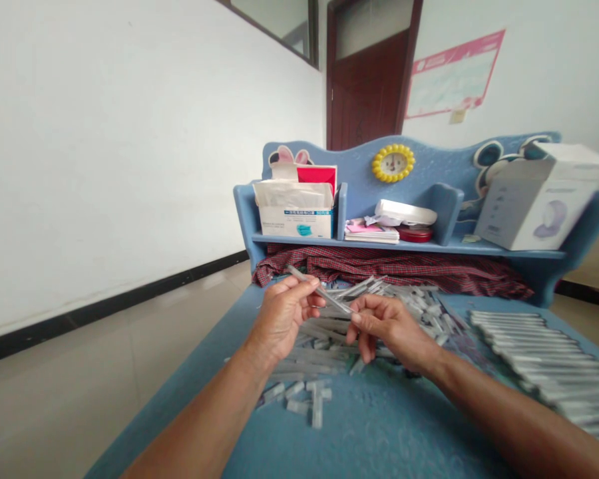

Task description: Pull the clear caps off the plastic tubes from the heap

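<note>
A slim, translucent plastic tube (332, 301) is held slanting above the blue desk (369, 432). My left hand (283, 313) pinches it near the middle, between thumb and fingers. At its lower right end, my right hand (392, 327) has thumb and fingertips closed on the tip; whether a small part is fitted there I cannot make out. Beneath both hands lies a loose heap of similar tubes (304, 364) and short clear plastic pieces (432, 313). Several short cap-like pieces (317, 407) are scattered nearer me.
To the right, many tubes lie side by side in a row (544, 359). Folded checked cloth (404, 269) runs along the desk's back. On the blue shelf (289, 239) above stand a mask box (294, 216), a white case (404, 211), a red tin (415, 234) and a white carton (534, 199).
</note>
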{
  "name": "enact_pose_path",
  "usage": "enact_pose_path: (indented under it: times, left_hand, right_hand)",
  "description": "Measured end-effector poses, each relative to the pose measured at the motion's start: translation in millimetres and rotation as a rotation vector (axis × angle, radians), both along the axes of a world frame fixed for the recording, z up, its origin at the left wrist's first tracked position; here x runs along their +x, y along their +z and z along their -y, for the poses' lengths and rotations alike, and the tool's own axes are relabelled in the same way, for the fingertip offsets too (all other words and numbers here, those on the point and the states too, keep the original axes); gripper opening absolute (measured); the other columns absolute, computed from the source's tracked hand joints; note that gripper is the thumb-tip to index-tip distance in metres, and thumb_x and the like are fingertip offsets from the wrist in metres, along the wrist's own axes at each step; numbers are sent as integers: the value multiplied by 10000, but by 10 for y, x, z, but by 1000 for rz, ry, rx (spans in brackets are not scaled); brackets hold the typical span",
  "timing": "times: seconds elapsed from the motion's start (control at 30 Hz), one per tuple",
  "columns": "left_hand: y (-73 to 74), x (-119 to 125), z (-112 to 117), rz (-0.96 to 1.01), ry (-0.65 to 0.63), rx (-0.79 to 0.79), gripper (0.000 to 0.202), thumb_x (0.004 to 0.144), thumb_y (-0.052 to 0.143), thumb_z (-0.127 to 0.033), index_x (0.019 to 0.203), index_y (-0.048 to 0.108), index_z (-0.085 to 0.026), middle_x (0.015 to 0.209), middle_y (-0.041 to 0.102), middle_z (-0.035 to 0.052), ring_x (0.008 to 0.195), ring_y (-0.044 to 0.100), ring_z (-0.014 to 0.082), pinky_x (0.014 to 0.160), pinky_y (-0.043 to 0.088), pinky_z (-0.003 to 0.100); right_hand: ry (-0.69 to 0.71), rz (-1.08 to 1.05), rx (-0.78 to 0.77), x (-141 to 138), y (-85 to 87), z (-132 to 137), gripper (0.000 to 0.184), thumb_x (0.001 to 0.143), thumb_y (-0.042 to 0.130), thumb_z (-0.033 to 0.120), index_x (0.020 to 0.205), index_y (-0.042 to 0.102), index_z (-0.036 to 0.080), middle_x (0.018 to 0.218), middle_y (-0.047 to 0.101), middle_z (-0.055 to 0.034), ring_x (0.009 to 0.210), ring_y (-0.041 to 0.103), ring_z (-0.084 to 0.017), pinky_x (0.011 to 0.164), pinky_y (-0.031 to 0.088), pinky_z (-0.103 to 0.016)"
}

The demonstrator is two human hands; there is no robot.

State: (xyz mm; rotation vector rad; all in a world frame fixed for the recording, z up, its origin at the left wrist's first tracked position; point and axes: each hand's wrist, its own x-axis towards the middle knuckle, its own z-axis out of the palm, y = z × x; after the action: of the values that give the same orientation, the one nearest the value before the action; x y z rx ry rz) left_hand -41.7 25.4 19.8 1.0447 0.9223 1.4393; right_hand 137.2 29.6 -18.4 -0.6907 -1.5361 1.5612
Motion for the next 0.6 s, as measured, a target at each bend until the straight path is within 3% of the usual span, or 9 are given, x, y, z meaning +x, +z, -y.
enact_pose_path:
  times: [0.6]
  left_hand:
    - [-56,69,14,-43,-8,36,135,695,675,-193,739,584,-103,612,633,24,510,596,102,518,511,210]
  right_hand:
    - [-120,-39,5,-68,-61,58,261,750,628,373,765,494,149,532,610,33,317,536,-97,309,386,-169]
